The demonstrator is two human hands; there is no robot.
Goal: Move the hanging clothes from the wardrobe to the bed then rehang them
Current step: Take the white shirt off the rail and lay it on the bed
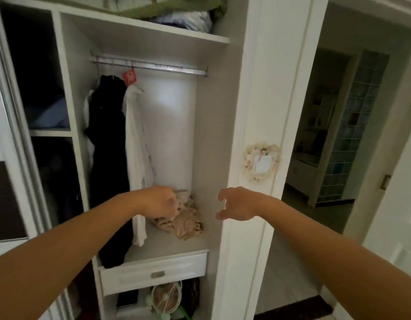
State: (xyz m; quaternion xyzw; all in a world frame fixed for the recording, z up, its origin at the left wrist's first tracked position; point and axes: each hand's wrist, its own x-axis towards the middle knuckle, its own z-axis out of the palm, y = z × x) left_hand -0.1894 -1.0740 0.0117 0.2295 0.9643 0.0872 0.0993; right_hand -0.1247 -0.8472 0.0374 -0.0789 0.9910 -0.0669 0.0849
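Your left hand (159,202) grips the beige garment (181,221) crumpled on the wardrobe shelf (158,243), while your right hand (237,204) hovers beside it, fingers loosely curled on nothing. 2 garments, black (107,139) and white (137,139), hang from the rail (153,66).

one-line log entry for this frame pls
left hand: grips beige garment on wardrobe floor | right hand: open, empty | rail: black garment, white garment hanging

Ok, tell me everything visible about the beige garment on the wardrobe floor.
The beige garment is a soft, thin-looking fabric, crumpled in a loose heap on the white floor of the hanging compartment, toward its right wall, above the drawer. It is not on a hanger. The left hand grips its upper left edge; the right hand is apart from it.
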